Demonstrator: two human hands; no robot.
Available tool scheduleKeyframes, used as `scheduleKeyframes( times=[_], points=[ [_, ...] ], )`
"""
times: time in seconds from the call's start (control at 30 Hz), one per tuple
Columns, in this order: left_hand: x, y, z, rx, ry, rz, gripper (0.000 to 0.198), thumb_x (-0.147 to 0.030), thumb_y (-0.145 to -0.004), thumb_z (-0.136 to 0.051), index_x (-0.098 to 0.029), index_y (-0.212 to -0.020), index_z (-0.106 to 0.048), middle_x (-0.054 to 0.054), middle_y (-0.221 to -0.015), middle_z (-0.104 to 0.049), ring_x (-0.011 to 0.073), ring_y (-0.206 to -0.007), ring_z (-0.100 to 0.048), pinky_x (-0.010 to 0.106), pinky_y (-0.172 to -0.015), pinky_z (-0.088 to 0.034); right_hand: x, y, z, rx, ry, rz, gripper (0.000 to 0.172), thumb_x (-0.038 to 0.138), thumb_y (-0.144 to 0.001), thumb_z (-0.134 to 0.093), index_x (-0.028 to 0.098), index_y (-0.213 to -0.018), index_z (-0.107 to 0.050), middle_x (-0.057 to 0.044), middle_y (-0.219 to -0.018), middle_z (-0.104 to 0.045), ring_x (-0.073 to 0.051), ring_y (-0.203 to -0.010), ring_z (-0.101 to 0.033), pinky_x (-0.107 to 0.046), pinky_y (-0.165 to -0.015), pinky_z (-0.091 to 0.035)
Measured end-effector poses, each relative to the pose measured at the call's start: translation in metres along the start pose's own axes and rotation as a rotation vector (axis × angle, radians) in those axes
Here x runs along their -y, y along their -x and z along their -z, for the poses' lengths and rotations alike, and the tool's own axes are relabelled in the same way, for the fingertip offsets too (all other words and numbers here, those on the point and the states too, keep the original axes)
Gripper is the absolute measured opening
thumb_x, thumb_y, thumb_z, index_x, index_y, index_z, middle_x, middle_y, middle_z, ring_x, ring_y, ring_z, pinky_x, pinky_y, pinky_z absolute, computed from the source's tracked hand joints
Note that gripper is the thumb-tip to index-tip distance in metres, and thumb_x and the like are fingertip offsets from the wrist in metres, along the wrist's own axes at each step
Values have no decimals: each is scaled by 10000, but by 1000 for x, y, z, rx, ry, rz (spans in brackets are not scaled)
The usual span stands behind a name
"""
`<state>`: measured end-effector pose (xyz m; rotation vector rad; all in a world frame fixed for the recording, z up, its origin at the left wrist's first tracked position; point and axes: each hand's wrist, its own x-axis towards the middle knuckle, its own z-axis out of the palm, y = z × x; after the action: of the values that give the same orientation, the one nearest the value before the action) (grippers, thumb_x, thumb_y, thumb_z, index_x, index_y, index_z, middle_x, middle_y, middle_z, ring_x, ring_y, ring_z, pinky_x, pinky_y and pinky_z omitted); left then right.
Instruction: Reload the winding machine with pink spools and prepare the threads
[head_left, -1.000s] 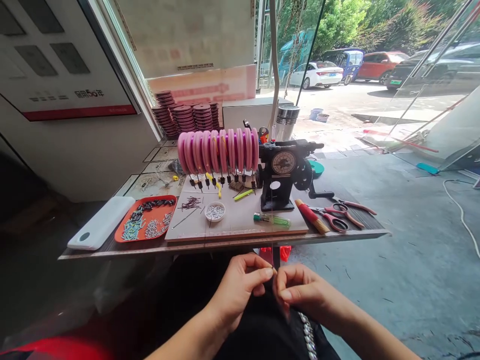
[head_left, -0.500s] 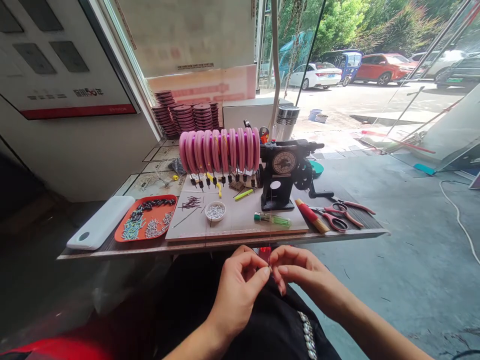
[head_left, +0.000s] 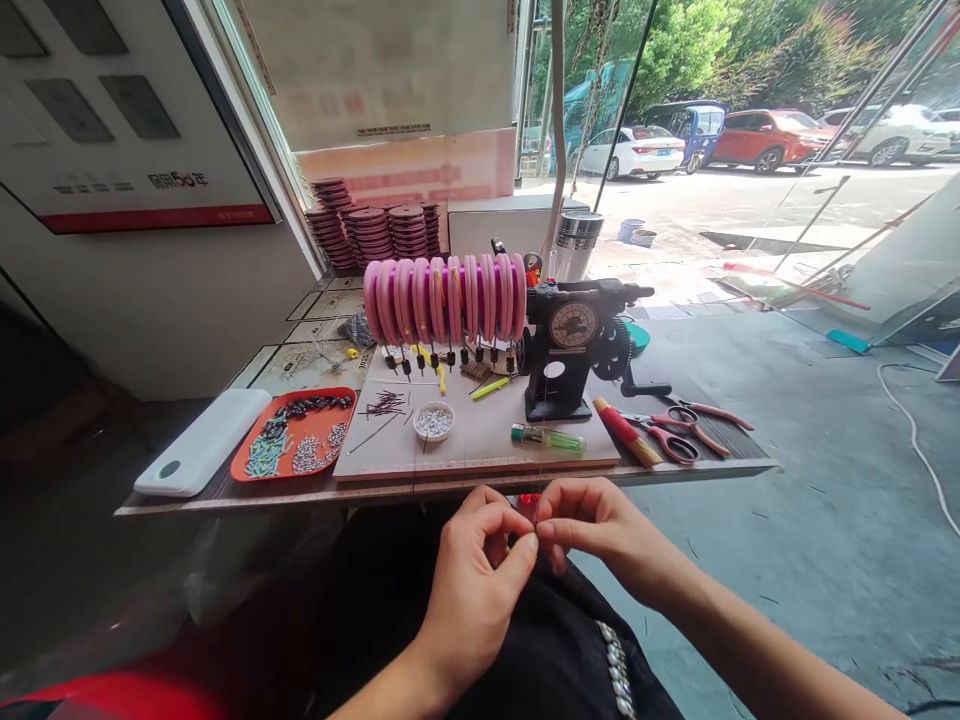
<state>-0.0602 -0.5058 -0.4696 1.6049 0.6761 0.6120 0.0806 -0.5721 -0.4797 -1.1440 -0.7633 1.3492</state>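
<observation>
My left hand [head_left: 480, 575] is closed in a pinch, thumb against forefinger, in front of the table edge and above my lap. My right hand [head_left: 600, 525] also pinches, its fingertips meeting those of the left. A thin line [head_left: 541, 465] runs down past the table edge into the fingertips; any small part between them is too tiny to make out. Behind my fingers a small red object [head_left: 528, 500] shows in part. Above the board stands a black hand-cranked winder [head_left: 559, 345] carrying a row of pink foam spools [head_left: 446, 300], with small black pieces hanging below them.
On the board [head_left: 480, 455] are a white cup of small beads [head_left: 433, 422], a green-capped tube [head_left: 547, 438] and a yellow-green pen [head_left: 490, 389]. An orange tray [head_left: 300, 470] and a white slab [head_left: 199, 440] lie left; a brush [head_left: 626, 432], scissors [head_left: 671, 440] and pliers [head_left: 720, 412] lie right.
My right hand has shifted slightly left and up, and its thumb and fingers have closed to a pinch against my left fingertips. The camera view has shifted slightly.
</observation>
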Motion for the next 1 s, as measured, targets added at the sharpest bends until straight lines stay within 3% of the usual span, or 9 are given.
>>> scheduleKeyframes(
  times=[0.3,0.47,0.63,0.77,0.87,1.0],
  points=[
    [-3,1,1,-1,-15,9,121,-218,-747,-595,-162,-639,-597,-4,-720,-455,108,-632,-434,211,-557,-337,8,-6,3,73,50,-27,261,318,-615,-744,116,-657,-582,31,-504,-566,-71,-438,-507,-205,-466,-414],
    [-1,1,2,-12,-27,2,112,-203,-741,-598,-163,-637,-603,-6,-713,-452,105,-622,-419,211,-548,-326,9,-2,-1,19,76,-5,288,336,-619,-744,123,-648,-553,46,-530,-539,-57,-450,-488,-190,-467,-408],
    [1,0,3,0,21,37,131,-239,-736,-611,-155,-636,-603,-10,-701,-435,94,-594,-406,210,-536,-321,-15,8,-9,31,-61,-71,301,376,-677,-707,142,-758,-537,49,-545,-548,-54,-409,-483,-171,-419,-367],
    [1,0,4,-8,26,57,131,-248,-727,-619,-148,-642,-607,-11,-698,-436,84,-559,-392,210,-508,-307,-31,17,-19,-33,-124,-45,355,444,-671,-700,126,-696,-544,9,-562,-577,-52,-378,-471,-172,-387,-351],
    [0,-1,5,1,11,56,116,-232,-719,-627,-149,-639,-617,-10,-684,-442,93,-583,-392,210,-535,-313,-27,23,-23,-121,-53,8,366,454,-674,-698,126,-642,-538,29,-471,-516,-51,-383,-441,-169,-397,-337],
    [-4,-1,5,33,38,43,106,-231,-717,-629,-155,-642,-627,-7,-700,-452,100,-611,-409,210,-550,-320,-14,30,-18,-81,47,19,350,446,-693,-685,133,-642,-536,33,-464,-494,-56,-393,-427,-169,-391,-328]
  ],
)
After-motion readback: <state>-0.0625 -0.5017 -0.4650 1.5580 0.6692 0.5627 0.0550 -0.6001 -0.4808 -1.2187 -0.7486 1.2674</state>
